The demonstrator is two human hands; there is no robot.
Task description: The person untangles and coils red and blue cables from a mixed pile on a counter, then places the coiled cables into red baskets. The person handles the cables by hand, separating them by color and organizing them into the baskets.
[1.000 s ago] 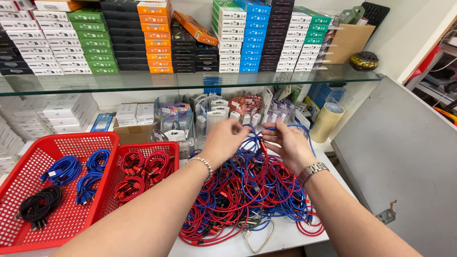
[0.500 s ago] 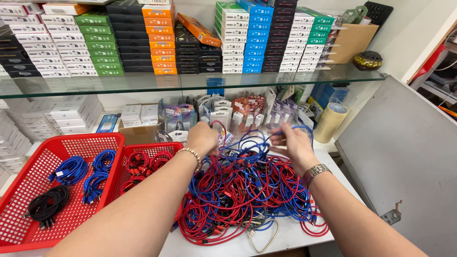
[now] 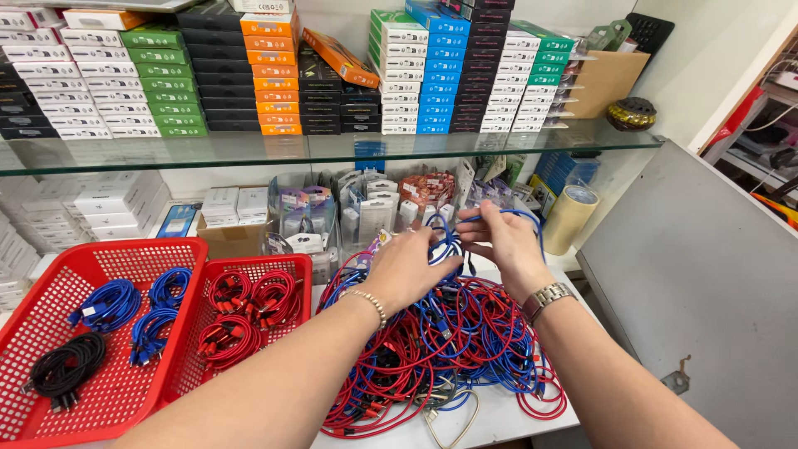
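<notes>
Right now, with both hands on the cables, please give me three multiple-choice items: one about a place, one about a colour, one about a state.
1. Where does the black coiled cable lie?
A. in the large red basket
B. on the glass shelf
C. in the tangled pile

2. What colour is the cable held between the left hand and the right hand?
A. red
B. blue
C. black

3. In what state are the red cables in the small red basket?
A. boxed
B. loose and tangled
C. wound into coils

Answers: 1 A, it rests in the basket's near corner, beside blue coils. 2 B, a blue strand loops between the fingers. 3 C, they lie as separate round bundles.
</notes>
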